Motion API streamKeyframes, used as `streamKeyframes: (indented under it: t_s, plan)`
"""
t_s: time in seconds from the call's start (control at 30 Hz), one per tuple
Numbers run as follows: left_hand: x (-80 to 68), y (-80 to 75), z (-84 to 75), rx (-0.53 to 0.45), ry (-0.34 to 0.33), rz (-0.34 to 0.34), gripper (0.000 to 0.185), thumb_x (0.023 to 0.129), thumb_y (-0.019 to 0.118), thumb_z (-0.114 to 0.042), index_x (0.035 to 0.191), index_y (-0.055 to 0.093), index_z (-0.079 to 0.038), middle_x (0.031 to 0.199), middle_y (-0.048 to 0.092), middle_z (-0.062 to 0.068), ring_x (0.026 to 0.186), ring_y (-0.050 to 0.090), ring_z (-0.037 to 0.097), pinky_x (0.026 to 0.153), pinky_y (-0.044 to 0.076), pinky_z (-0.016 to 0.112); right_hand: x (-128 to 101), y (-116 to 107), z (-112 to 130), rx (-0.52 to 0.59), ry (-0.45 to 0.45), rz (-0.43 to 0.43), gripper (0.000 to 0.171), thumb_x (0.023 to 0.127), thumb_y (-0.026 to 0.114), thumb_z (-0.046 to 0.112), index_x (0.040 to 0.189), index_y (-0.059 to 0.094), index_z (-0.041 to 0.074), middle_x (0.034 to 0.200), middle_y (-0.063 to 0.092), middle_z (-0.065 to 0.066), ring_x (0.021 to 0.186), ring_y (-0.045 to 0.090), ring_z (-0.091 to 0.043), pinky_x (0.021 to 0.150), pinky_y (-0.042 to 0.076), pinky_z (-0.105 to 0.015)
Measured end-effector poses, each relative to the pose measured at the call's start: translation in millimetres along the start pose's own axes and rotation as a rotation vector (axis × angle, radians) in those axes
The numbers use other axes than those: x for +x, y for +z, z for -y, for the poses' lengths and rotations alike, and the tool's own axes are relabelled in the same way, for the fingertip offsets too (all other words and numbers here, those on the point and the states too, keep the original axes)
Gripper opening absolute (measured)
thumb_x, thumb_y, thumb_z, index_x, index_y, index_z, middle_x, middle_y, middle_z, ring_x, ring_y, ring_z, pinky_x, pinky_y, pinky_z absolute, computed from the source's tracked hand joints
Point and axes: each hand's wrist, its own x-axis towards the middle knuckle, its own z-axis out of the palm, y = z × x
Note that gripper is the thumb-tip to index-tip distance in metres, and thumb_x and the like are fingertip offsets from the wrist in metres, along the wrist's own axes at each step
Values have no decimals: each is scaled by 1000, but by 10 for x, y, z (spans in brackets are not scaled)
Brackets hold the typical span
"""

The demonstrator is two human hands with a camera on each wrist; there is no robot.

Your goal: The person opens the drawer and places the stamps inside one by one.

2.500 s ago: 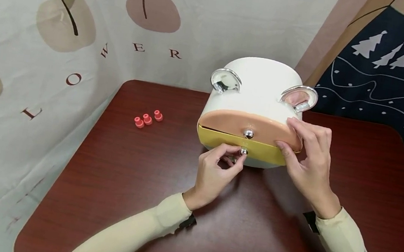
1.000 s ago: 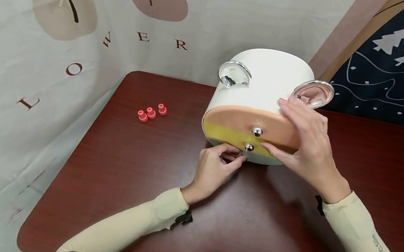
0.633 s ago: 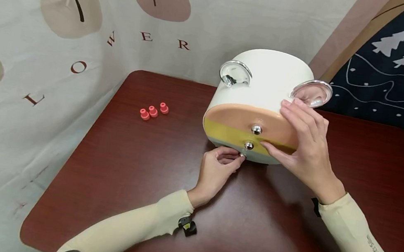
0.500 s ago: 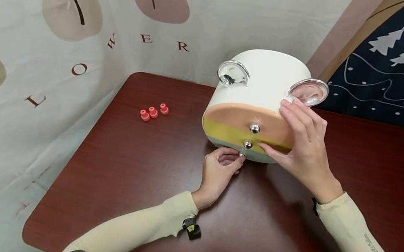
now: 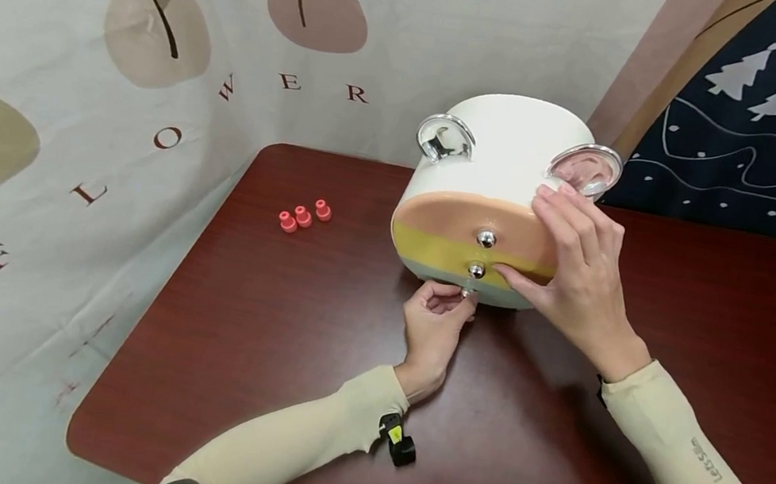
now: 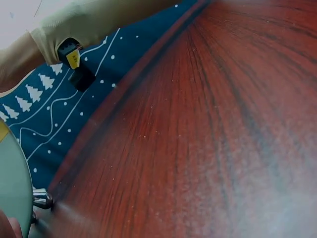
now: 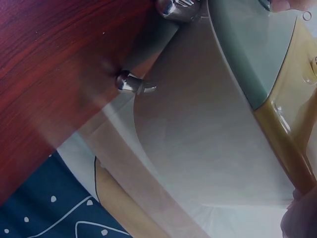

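A white drawer box (image 5: 514,141) with silver ears stands on the table. Its front has an orange drawer (image 5: 445,212), a yellow drawer (image 5: 431,243) and a grey-green bottom drawer (image 5: 507,295), all flush. My left hand (image 5: 432,327) pinches the lowest silver knob (image 5: 467,292) between thumb and fingers. My right hand (image 5: 581,280) holds the box's right front corner, fingers over the top edge and thumb against the yellow front. In the right wrist view, its fingertip (image 7: 301,218) shows by the yellow drawer's edge, and silver feet (image 7: 130,82) stick out below the box.
Three small red pegs (image 5: 302,216) stand in a row on the dark red table (image 5: 264,316), left of the box. A patterned white cloth (image 5: 180,114) hangs behind and left. At the back right is a navy cloth with trees (image 5: 736,154).
The yellow drawer, slightly out at first, is now flush. My left hand moved from the middle knob down to the lowest one. My right fingers shifted farther onto the top.
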Motion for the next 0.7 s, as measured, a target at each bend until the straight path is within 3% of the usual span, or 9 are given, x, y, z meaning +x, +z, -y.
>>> streamKeyframes:
  t_s: [0.23, 0.5, 0.7]
  plan:
    - [-131, -95, -56, 31, 9, 1, 18, 87, 84, 8, 98, 69, 8, 87, 75, 12, 69, 71, 12, 63, 60, 25, 30, 1, 30, -26, -4, 29, 101, 63, 105, 19, 149, 55, 2, 154, 55, -19, 146, 45, -42, 111, 34, -62]
    - [-471, -233, -121, 52, -11, 34, 19, 87, 85, 3, 98, 70, 4, 85, 76, 9, 62, 68, 16, 55, 58, 27, 41, -48, 20, -28, 16, -3, 104, 57, 105, 14, 147, 55, 3, 154, 57, -17, 145, 47, -41, 111, 34, -58]
    - [-594, -381, -158, 99, -1, 28, 18, 87, 87, 0, 98, 72, 2, 88, 77, 4, 61, 66, 13, 49, 55, 27, 62, -1, 11, -24, 7, 8, 100, 63, 103, 20, 149, 54, 4, 155, 55, -17, 145, 47, -40, 110, 33, -55]
